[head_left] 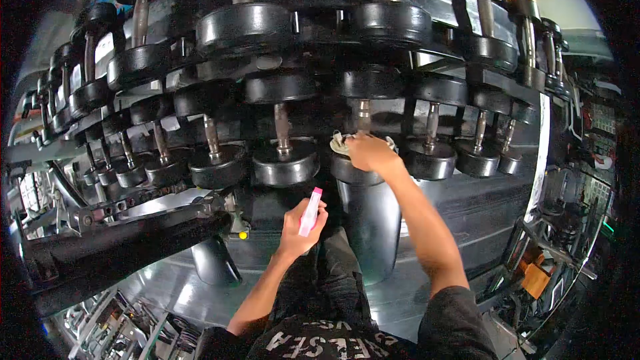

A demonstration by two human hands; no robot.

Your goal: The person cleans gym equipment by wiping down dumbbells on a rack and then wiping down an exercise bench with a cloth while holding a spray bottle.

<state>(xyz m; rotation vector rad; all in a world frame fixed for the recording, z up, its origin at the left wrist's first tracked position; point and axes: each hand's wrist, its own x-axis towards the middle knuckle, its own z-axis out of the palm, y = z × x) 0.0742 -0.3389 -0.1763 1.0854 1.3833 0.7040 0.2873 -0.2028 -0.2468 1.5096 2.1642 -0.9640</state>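
Observation:
My right hand [372, 154] is closed on a pale, crumpled cloth [341, 145], pressing it against the near head of a black dumbbell [352, 173] on the lower rack row. That dumbbell's metal handle [363, 111] runs away behind the hand. Lower and to the left, my left hand [302, 231] wraps around a slim white-and-pink bottle [310, 213] held upright in front of my body, its pink end up. Left of the cloth, another black dumbbell [285, 168] rests on the same row, touched by neither hand.
Several more dumbbells fill the upper row [243, 27] and both sides. A black padded bench [127, 247] stands at left, with a yellow knob [243, 235] at its end. A dark cylinder [371, 227] stands below the right hand. Gym equipment [537, 277] is at the right.

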